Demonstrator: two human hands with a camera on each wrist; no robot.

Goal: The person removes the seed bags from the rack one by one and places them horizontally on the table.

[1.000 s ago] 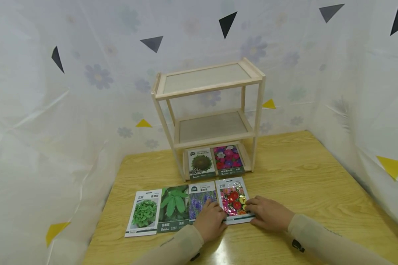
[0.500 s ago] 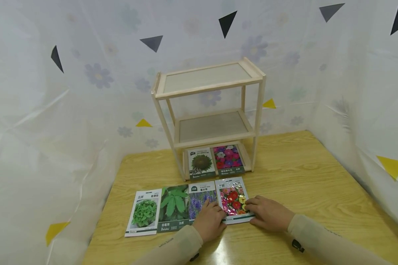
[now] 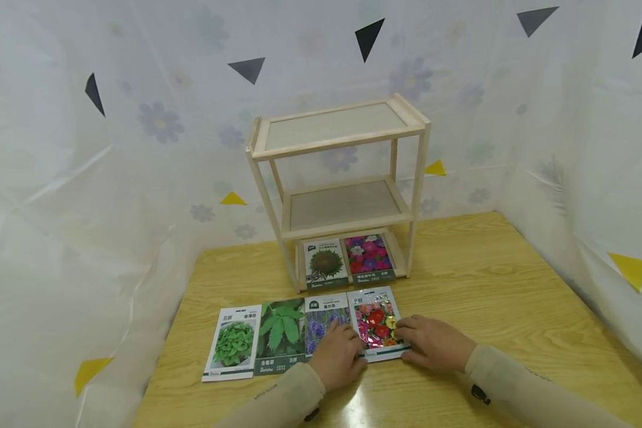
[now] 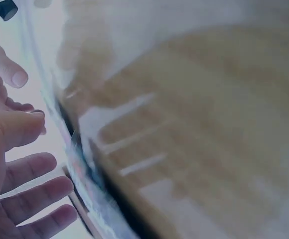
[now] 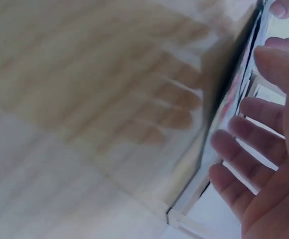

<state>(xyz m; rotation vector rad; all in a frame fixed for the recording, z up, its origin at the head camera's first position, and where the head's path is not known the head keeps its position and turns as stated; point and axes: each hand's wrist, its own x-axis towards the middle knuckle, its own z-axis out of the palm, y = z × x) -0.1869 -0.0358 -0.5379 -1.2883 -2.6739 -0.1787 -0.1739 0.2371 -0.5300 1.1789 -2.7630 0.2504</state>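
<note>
A seed packet with red, pink and yellow flowers [image 3: 375, 321] lies flat on the table between my two hands. My left hand [image 3: 338, 355] is at its lower left edge and covers the lower right of a lavender seed packet [image 3: 321, 324]. At the right edge my right hand [image 3: 437, 343] has its fingertips on the packet's border. Both wrist views show fairly straight, spread fingers, the left fingers [image 4: 37, 199] and the right fingers [image 5: 244, 159], beside the packet edge. Further left in the row lie a green-leaf seed packet [image 3: 282, 333] and a mint seed packet [image 3: 233, 345].
A pale wooden three-tier shelf [image 3: 348, 223] stands behind the row. On its bottom tier rest a sunflower seed packet [image 3: 325, 264] and a petunia seed packet [image 3: 369, 255]. The wood-grain table [image 3: 492, 285] meets a white patterned curtain [image 3: 166, 172] at the back.
</note>
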